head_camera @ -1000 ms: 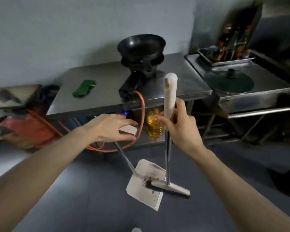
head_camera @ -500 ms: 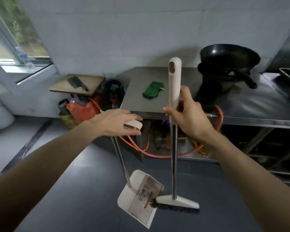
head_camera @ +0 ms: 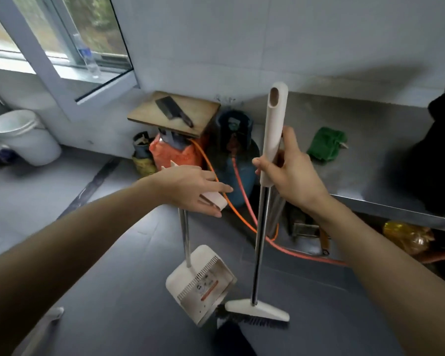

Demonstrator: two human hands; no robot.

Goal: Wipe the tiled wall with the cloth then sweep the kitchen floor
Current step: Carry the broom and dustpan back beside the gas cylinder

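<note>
My right hand (head_camera: 290, 173) grips the white handle of an upright broom (head_camera: 261, 227); its white head with dark bristles rests on the dark floor (head_camera: 100, 291). My left hand (head_camera: 193, 191) holds the white grip of a long-handled dustpan (head_camera: 198, 281), which hangs tilted just left of the broom head. A green cloth (head_camera: 325, 146) lies crumpled on the steel counter (head_camera: 383, 160), beyond my right hand. Behind the counter rises the pale tiled wall (head_camera: 267, 42).
A blue gas cylinder (head_camera: 238, 160) with orange hoses stands against the wall, beside a wooden board carrying a cleaver (head_camera: 174, 111). A white bucket (head_camera: 23, 136) sits at the left under the window (head_camera: 62, 34). A black wok stand (head_camera: 439, 155) is at the right edge.
The view has swung left, bringing the window, bucket and gas cylinder into sight and pushing the wok to the right edge. Both hands keep hold of broom and dustpan.
</note>
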